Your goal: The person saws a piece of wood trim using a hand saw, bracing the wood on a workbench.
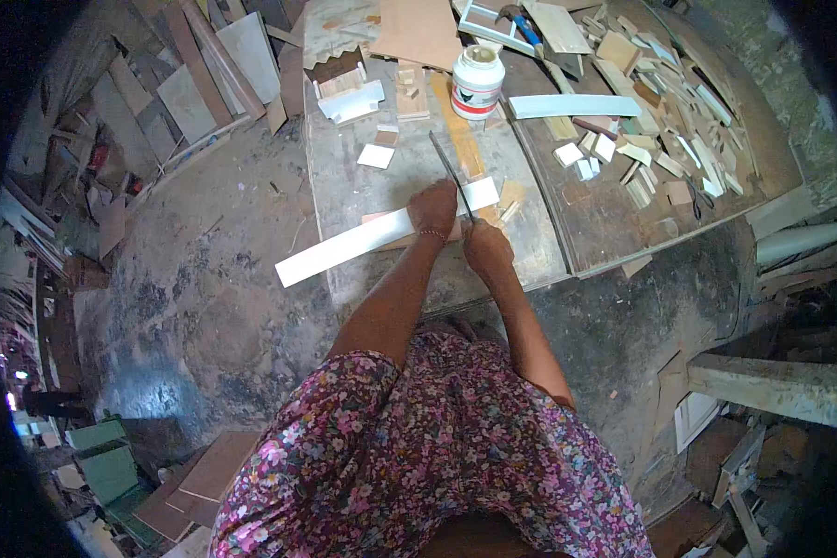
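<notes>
A long white board strip point(344, 247) lies slantwise across the near part of the worktable, its left end jutting past the table's edge. My left hand point(433, 205) is closed on the strip near its right end and presses it down. In my right hand point(488, 249) is a thin, dark saw point(448, 166), its blade pointing away from me and crossing the strip just right of my left hand. Beneath the strip lies a brownish piece of wood point(425, 240), partly covered. My fingers hide most of the saw's grip.
Behind my hands stands a white tub point(477, 82) with a red band. A small white square point(376, 155) lies to the left. Many wood offcuts point(642, 158), a curved white strip point(575, 106) and a blue-handled hammer point(521, 26) cover the right-hand table. Boards point(191, 98) lean at the far left.
</notes>
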{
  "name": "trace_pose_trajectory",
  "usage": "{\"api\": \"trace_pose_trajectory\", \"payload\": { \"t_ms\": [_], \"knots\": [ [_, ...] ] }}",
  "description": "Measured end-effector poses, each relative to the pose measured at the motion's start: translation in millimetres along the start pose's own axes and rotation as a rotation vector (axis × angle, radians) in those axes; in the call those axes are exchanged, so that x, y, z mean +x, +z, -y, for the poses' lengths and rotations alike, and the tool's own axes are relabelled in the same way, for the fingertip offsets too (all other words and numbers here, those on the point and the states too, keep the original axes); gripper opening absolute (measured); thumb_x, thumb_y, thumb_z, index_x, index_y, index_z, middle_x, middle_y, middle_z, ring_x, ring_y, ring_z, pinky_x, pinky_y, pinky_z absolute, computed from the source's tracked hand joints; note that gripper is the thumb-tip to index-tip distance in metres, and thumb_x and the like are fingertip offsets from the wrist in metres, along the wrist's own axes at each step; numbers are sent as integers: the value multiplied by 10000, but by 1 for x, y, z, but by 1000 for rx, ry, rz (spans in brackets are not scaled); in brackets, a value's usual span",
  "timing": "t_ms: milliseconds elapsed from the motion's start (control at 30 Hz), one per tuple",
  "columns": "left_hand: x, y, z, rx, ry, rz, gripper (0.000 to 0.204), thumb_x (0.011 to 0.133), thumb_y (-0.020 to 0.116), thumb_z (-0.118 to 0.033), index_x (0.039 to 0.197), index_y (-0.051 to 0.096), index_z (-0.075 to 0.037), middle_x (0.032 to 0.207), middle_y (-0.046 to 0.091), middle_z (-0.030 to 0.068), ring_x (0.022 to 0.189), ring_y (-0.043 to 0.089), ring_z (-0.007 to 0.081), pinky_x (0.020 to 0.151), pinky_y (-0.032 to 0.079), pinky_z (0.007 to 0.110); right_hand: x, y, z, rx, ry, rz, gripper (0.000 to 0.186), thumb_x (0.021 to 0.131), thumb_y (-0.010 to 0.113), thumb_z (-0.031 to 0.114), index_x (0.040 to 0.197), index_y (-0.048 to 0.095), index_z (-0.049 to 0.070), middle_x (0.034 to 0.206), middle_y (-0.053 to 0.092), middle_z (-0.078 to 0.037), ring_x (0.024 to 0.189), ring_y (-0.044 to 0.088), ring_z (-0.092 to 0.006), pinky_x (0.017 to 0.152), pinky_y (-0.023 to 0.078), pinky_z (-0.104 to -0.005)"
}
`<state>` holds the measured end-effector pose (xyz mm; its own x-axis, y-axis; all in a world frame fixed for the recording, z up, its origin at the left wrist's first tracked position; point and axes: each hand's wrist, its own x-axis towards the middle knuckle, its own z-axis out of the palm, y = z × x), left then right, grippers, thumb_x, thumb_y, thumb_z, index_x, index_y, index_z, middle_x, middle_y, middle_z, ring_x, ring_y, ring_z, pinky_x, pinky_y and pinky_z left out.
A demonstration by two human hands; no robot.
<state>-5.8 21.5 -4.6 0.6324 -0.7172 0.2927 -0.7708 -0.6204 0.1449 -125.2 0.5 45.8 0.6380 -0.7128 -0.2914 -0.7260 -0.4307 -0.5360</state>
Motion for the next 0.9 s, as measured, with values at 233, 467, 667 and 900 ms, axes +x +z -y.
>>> {"api": "trace_pose_trajectory", "payload": {
  "t_ms": [233,467,667,900],
  "knots": [
    [1,-11,-5,-16,-93,84,292,831,378,-235,679,586,-97,675,611,91,610,607,251,550,466,371,-1,-2,3,8,18,-22,368,851,343,300,885,552,0,874,577,-218,849,556,-364,733,427,-447],
    [1,-8,-6,-51,-89,42,349,850,362,-267,660,593,-86,652,609,101,608,609,253,549,467,368,3,11,-5,23,5,-121,402,859,348,333,842,551,-13,774,570,-259,772,556,-401,695,426,-460],
    [2,-9,-4,0,-82,41,364,852,359,-267,647,600,-88,639,606,101,582,605,256,542,469,365,-3,6,2,40,27,-62,360,857,342,293,897,544,-2,865,575,-228,837,553,-377,734,419,-456],
    [2,-14,-7,-69,-126,70,378,860,338,-273,659,597,-85,661,610,104,603,605,257,563,467,377,-5,6,4,33,54,-62,348,858,347,294,891,535,3,861,575,-231,822,557,-379,723,422,-460]
  ]
}}
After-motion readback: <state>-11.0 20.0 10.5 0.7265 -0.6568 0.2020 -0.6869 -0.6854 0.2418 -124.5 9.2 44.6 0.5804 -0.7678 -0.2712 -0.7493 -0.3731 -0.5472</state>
